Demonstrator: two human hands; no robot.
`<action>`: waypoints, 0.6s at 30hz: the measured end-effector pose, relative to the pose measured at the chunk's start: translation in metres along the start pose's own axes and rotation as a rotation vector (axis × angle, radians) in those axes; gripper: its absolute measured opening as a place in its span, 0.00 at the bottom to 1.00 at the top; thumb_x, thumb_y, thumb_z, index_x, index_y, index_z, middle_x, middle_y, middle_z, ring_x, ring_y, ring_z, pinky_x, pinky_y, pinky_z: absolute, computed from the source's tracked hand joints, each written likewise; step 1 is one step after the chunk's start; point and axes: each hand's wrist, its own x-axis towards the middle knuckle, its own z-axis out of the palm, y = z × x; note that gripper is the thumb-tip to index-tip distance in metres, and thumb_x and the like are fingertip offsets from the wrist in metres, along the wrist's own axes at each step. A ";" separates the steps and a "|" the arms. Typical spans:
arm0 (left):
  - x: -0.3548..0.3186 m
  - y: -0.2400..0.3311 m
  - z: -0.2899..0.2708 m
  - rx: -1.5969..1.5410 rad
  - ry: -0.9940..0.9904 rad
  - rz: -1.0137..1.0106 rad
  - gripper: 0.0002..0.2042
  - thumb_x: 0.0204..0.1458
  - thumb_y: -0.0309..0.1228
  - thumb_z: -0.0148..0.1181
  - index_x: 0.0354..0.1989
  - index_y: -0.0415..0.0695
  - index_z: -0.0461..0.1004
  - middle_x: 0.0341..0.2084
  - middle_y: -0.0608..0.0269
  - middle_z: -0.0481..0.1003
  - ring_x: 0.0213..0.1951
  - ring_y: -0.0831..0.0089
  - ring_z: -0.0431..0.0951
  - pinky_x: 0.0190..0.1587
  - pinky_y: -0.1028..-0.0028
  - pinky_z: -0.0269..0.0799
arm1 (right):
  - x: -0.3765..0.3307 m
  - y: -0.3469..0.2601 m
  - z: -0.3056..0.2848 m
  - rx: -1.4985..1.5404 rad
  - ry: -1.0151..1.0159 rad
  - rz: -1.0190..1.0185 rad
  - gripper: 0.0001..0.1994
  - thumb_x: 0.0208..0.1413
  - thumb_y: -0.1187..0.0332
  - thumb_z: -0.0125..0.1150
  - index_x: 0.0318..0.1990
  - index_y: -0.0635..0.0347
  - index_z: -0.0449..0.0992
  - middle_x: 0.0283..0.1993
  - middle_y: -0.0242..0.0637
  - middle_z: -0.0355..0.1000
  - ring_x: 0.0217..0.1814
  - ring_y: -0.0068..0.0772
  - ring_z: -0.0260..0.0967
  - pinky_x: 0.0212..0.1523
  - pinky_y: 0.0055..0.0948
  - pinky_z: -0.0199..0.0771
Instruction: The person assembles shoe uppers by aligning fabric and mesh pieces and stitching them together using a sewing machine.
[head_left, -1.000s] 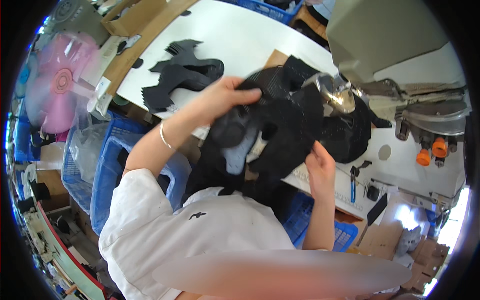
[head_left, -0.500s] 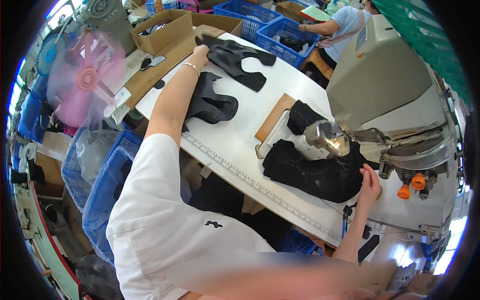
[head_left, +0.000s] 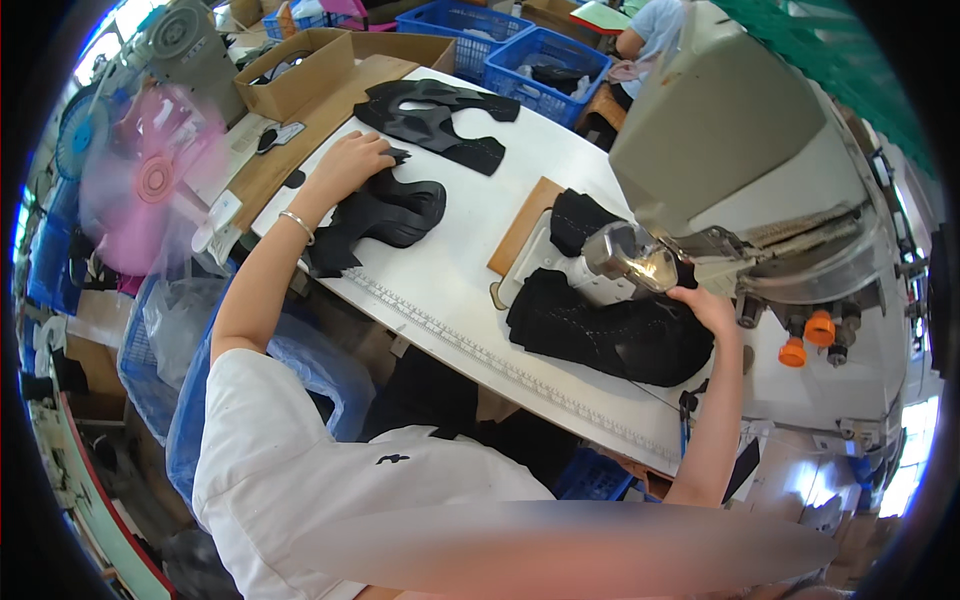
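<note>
Presently, the black workpiece (head_left: 615,340) lies on the counter (head_left: 475,240), just beside the lit metal head (head_left: 618,250) of the sewing machine (head_left: 725,110); the right hand (head_left: 708,312) is at its upper right edge, fingers curled, though whether they grasp the piece cannot be told; the left hand (head_left: 352,165) is at the upper end of a stack of dark pieces (head_left: 408,218), fingers bent onto it, a pinch unconfirmed; a similar black piece (head_left: 430,130) lies flat beyond; the step in hand is judged to be handling the stack; any lift there calls for parting layers cleanly, the workpiece held steady.
</note>
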 end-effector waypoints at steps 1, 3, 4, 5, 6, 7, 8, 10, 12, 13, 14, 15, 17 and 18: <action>0.001 0.000 -0.001 0.089 -0.050 0.015 0.17 0.46 0.23 0.56 0.47 0.49 0.77 0.47 0.68 0.74 0.51 0.68 0.73 0.53 0.70 0.69 | 0.003 0.005 0.002 -0.064 0.024 0.052 0.31 0.43 0.59 0.71 0.56 0.59 0.70 0.55 0.47 0.70 0.58 0.47 0.66 0.58 0.35 0.62; 0.000 -0.002 -0.003 0.114 0.007 0.064 0.15 0.49 0.25 0.54 0.46 0.50 0.77 0.46 0.68 0.74 0.49 0.69 0.74 0.50 0.70 0.71 | 0.003 0.016 0.004 0.038 0.006 0.028 0.29 0.42 0.59 0.72 0.52 0.60 0.72 0.54 0.45 0.70 0.57 0.45 0.66 0.58 0.34 0.61; -0.002 -0.003 -0.004 0.113 0.001 0.040 0.16 0.49 0.25 0.54 0.47 0.50 0.76 0.46 0.68 0.74 0.48 0.69 0.75 0.49 0.70 0.72 | 0.003 0.021 0.005 0.075 -0.016 0.025 0.34 0.41 0.51 0.71 0.53 0.64 0.72 0.55 0.49 0.70 0.58 0.45 0.67 0.58 0.36 0.64; -0.003 -0.003 -0.006 0.103 -0.023 0.023 0.16 0.48 0.25 0.55 0.48 0.50 0.76 0.46 0.67 0.74 0.48 0.69 0.75 0.48 0.70 0.72 | 0.004 0.025 0.005 0.109 0.004 -0.042 0.39 0.40 0.43 0.70 0.54 0.67 0.71 0.56 0.53 0.71 0.59 0.46 0.68 0.58 0.38 0.67; -0.003 -0.005 -0.009 0.116 -0.017 0.028 0.18 0.49 0.24 0.54 0.49 0.49 0.75 0.46 0.67 0.74 0.47 0.69 0.76 0.45 0.70 0.74 | 0.005 0.028 0.006 0.104 0.008 -0.006 0.38 0.39 0.47 0.73 0.53 0.67 0.72 0.55 0.53 0.71 0.58 0.46 0.68 0.58 0.37 0.67; -0.004 -0.005 -0.012 0.129 -0.006 0.026 0.18 0.49 0.24 0.54 0.49 0.49 0.75 0.46 0.67 0.74 0.47 0.69 0.76 0.45 0.70 0.74 | 0.009 0.028 0.007 0.126 0.004 -0.010 0.38 0.36 0.49 0.75 0.53 0.67 0.72 0.56 0.52 0.71 0.59 0.47 0.68 0.59 0.37 0.66; -0.005 -0.005 -0.017 0.143 0.008 0.008 0.18 0.48 0.24 0.54 0.49 0.49 0.74 0.47 0.67 0.74 0.47 0.69 0.76 0.44 0.70 0.74 | 0.012 0.027 0.008 0.113 0.033 -0.052 0.37 0.36 0.50 0.76 0.51 0.67 0.73 0.54 0.52 0.72 0.57 0.46 0.69 0.57 0.37 0.68; -0.009 -0.003 -0.030 0.161 0.023 -0.005 0.18 0.48 0.24 0.54 0.49 0.48 0.74 0.48 0.67 0.74 0.47 0.68 0.76 0.44 0.70 0.74 | 0.015 0.021 0.010 0.114 0.084 -0.095 0.35 0.35 0.51 0.76 0.48 0.66 0.74 0.51 0.51 0.73 0.54 0.45 0.71 0.55 0.38 0.69; -0.012 0.003 -0.048 0.169 0.162 0.004 0.20 0.44 0.25 0.59 0.50 0.46 0.73 0.44 0.67 0.73 0.44 0.69 0.77 0.41 0.70 0.75 | 0.009 0.010 0.006 0.083 0.091 -0.024 0.29 0.37 0.51 0.75 0.40 0.66 0.75 0.42 0.51 0.75 0.46 0.47 0.73 0.47 0.41 0.71; -0.014 0.008 -0.057 0.170 0.216 0.026 0.20 0.44 0.25 0.59 0.50 0.46 0.73 0.44 0.67 0.73 0.44 0.69 0.77 0.41 0.70 0.75 | 0.003 0.001 0.002 0.039 0.103 -0.018 0.26 0.39 0.51 0.74 0.35 0.67 0.75 0.36 0.51 0.75 0.42 0.49 0.74 0.43 0.42 0.72; -0.017 0.015 -0.068 0.132 0.293 0.003 0.21 0.43 0.24 0.59 0.50 0.46 0.73 0.46 0.67 0.74 0.44 0.68 0.77 0.42 0.69 0.75 | -0.010 -0.006 -0.008 -0.037 0.154 -0.075 0.24 0.43 0.52 0.72 0.35 0.67 0.76 0.35 0.51 0.75 0.41 0.51 0.74 0.44 0.42 0.72; -0.021 0.022 -0.079 0.085 0.352 -0.009 0.22 0.43 0.23 0.59 0.51 0.45 0.74 0.47 0.66 0.74 0.45 0.67 0.78 0.43 0.69 0.75 | -0.029 -0.016 -0.018 -0.131 0.193 -0.070 0.21 0.47 0.54 0.69 0.35 0.67 0.76 0.34 0.51 0.75 0.40 0.53 0.73 0.44 0.42 0.72; -0.028 0.041 -0.102 -0.043 0.442 -0.004 0.21 0.42 0.22 0.59 0.49 0.44 0.75 0.46 0.64 0.75 0.45 0.65 0.78 0.44 0.69 0.75 | -0.067 -0.046 -0.037 0.012 0.363 -0.008 0.18 0.50 0.57 0.67 0.35 0.67 0.76 0.33 0.49 0.76 0.39 0.52 0.74 0.43 0.41 0.71; -0.032 0.051 -0.113 -0.182 0.509 -0.007 0.20 0.41 0.21 0.59 0.48 0.42 0.76 0.45 0.62 0.77 0.45 0.63 0.79 0.46 0.69 0.75 | -0.086 -0.064 -0.047 0.162 0.526 0.047 0.15 0.53 0.60 0.64 0.35 0.67 0.77 0.33 0.48 0.76 0.38 0.52 0.74 0.43 0.40 0.71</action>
